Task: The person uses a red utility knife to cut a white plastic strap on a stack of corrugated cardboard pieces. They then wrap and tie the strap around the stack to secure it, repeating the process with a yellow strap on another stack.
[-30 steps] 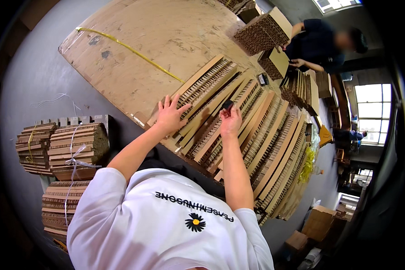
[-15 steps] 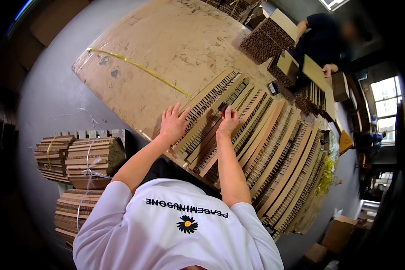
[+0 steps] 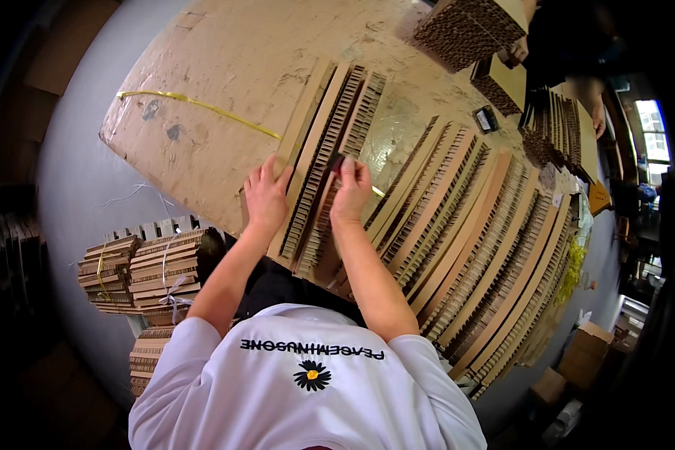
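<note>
Several honeycomb cardboard strips (image 3: 330,124) stand in a small group on the large brown board (image 3: 232,52). At the group's left side my left hand (image 3: 266,201) rests against the outermost strip, its fingers stretched and apart. My right hand (image 3: 351,193) is closed on a small black block (image 3: 336,161), whose kind I cannot make out. That block touches or sits just over the strips' upper edges. Right of a gap lies a longer row of similar strips (image 3: 457,225), fanned out side by side.
A yellow strap (image 3: 202,103) lies across the board's left part. Tied cardboard bundles (image 3: 165,270) stand at the lower left. A small dark box (image 3: 486,118) sits beyond the row. Honeycomb blocks (image 3: 465,34) stand at the far right, near another person's hand (image 3: 519,49).
The group of strips between my hands has moved left, away from the longer row, and a gap now shows between them. Both hands moved left with it. The view has shifted.
</note>
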`<state>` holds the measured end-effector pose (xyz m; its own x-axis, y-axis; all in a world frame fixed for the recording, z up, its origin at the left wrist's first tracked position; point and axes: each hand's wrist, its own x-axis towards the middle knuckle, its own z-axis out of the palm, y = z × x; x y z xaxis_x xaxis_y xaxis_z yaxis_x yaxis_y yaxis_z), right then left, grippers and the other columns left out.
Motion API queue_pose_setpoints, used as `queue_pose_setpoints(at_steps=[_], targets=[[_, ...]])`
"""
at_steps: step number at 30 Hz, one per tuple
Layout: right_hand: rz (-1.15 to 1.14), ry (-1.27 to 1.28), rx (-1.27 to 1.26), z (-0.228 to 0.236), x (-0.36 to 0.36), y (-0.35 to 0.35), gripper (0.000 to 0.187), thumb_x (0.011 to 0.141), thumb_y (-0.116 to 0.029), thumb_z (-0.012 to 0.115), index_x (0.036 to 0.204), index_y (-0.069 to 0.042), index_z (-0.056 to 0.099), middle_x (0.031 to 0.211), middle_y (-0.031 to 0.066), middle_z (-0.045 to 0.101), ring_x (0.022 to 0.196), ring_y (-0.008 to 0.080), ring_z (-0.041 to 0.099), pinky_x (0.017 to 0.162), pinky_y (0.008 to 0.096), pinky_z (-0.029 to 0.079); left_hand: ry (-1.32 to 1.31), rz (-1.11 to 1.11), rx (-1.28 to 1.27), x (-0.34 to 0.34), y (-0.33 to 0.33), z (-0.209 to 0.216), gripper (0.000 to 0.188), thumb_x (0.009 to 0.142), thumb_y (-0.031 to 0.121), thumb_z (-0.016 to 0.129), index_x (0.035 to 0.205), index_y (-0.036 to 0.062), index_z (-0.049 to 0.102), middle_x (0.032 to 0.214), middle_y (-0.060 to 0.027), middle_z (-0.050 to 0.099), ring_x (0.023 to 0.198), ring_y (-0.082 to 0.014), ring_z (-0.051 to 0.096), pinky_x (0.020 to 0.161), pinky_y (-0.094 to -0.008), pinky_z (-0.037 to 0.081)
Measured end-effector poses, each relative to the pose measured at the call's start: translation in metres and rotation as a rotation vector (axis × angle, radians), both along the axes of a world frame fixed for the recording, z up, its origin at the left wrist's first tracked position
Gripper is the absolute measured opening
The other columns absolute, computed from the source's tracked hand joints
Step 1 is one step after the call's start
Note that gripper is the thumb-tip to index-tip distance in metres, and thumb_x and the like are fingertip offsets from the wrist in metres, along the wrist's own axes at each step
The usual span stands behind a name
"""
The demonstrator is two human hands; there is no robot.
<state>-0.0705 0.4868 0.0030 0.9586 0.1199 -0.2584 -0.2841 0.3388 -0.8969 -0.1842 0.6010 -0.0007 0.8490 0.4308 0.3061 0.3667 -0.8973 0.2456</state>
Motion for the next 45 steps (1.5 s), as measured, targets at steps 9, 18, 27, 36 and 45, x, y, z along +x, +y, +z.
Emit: queue_pose_setpoints(at_steps=[9, 18, 27, 36, 45], targets=[[-0.19, 0.055, -0.004, -0.012, 0.053, -0.08, 0.022, 0.096, -0.022, 0.063, 0.083, -0.008, 0.053, 0.079, 0.0018, 0.058, 0.069, 0.0125, 0.055, 0.067, 0.0284, 0.051, 0.098, -0.35, -0.262, 0.017, -0.092, 0.021, 0.052, 0.078, 0.023, 0.071, 0.125, 0.0066, 0.058, 0.112, -0.0098, 0.055, 0.103, -0.0277, 0.051, 0.084, -0.042, 0.041], [-0.184, 0.107, 0.105, -0.004, 0.042, -0.083, 0.023, 0.098, -0.022, 0.06, 0.083, -0.007, 0.053, 0.079, 0.0029, 0.058, 0.07, 0.0143, 0.055, 0.069, 0.0297, 0.05, -0.103, -0.336, -0.202, 0.023, -0.083, 0.02, 0.046, 0.078, 0.018, 0.069, 0.121, 0.0083, 0.057, 0.118, -0.0095, 0.055, 0.101, -0.0283, 0.052, 0.082, -0.0414, 0.042], [-0.148, 0.201, 0.073, -0.007, 0.008, -0.079, 0.025, 0.1, -0.023, 0.057, 0.081, -0.008, 0.052, 0.078, 0.002, 0.058, 0.068, 0.0137, 0.055, 0.067, 0.0293, 0.05, 0.127, -0.043, -0.089, 0.011, -0.066, -0.007, 0.038, 0.082, 0.008, 0.058, 0.118, -0.0025, 0.052, 0.104, -0.016, 0.054, 0.094, -0.0307, 0.054, 0.076, -0.0394, 0.047], [-0.167, 0.21, 0.083, -0.007, 0.0, -0.077, 0.027, 0.1, -0.025, 0.057, 0.078, -0.009, 0.053, 0.078, 0.0017, 0.058, 0.068, 0.0129, 0.055, 0.067, 0.029, 0.049, 0.078, -0.001, -0.552, 0.013, -0.077, 0.001, 0.043, 0.08, 0.003, 0.062, 0.12, -0.0029, 0.045, 0.118, -0.0208, 0.049, 0.108, -0.0409, 0.05, 0.085, -0.0454, 0.05], [-0.187, 0.228, 0.07, -0.003, -0.011, -0.075, 0.028, 0.1, -0.026, 0.057, 0.079, -0.007, 0.053, 0.076, 0.0024, 0.056, 0.069, 0.0137, 0.054, 0.069, 0.0293, 0.05, 0.02, -0.015, -0.638, 0.023, -0.086, -0.006, 0.039, 0.079, 0.005, 0.067, 0.11, -0.0001, 0.044, 0.118, -0.0223, 0.049, 0.104, -0.043, 0.051, 0.085, -0.0462, 0.048]])
